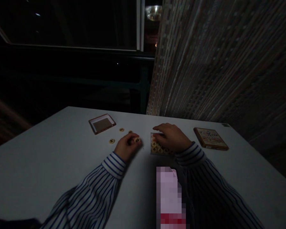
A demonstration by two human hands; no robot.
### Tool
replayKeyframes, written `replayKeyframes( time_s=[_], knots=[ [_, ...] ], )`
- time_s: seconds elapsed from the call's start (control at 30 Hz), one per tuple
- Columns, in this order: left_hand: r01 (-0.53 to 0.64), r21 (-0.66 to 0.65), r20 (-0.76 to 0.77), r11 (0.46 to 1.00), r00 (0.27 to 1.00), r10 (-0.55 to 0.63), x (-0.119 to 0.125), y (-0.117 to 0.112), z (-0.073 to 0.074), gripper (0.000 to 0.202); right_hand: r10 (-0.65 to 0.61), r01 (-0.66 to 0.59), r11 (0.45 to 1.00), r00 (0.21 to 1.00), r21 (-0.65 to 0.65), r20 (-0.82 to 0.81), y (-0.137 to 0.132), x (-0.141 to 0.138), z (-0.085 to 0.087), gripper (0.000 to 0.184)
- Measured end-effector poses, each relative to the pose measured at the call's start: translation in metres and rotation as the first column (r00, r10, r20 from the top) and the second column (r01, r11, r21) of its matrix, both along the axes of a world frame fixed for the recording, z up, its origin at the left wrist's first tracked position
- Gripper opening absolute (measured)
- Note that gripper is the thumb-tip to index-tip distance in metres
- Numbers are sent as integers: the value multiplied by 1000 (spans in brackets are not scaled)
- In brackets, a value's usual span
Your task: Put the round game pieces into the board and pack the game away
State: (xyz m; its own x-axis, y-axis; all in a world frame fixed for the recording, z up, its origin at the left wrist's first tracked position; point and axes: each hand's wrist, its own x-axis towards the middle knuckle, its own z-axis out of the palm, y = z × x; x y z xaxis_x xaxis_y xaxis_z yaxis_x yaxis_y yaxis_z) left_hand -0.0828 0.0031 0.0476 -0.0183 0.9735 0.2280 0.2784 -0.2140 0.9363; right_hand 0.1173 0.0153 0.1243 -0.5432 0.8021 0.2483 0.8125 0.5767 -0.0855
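Observation:
My left hand [127, 147] pinches a round Chinese chess piece [137, 140] between thumb and fingers, a little above the white table. Loose round pieces lie left of it, one nearest the wrist side [112, 141], one farther back [121, 130] and one just behind the fingers [130, 131]. My right hand [173, 136] is over a shallow clear tray [151, 149] filled with chess pieces [157, 148]. Its thumb and forefinger are apart at the tray's far left part, touching or just above the pieces. The palm hides the tray's right side.
An open, brown-edged box part [102, 123] lies at the back left of the white table [73, 178]. A flat printed box [211, 138] lies at the right. A pixelated pink object [170, 190] is at the near edge. Behind hang string curtains [193, 63].

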Motion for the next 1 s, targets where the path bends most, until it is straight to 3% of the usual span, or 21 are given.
replayKeyframes(
  time_s=[0.2, 0.47, 0.7, 1.0],
  knots=[
    [7, -86, 194, 996, 981, 10, 23, 14, 9, 32, -38, 39, 999, 999, 5, -33, -1, 8, 6, 37],
    [-24, -149, 376, 989, 923, 80, 48, 27, -5, 36, -81, 81, 997, 996, 1, -34, 3, 18, 3, 37],
    [46, -165, 486, 985, 873, 40, 49, 27, -20, 43, -96, 96, 995, 995, -26, -20, 7, 17, -1, 38],
    [9, -119, 500, 993, 865, 52, 47, 35, -26, 33, -25, 26, 996, 1000, -80, 12, 24, -1, -6, 29]
  ],
)
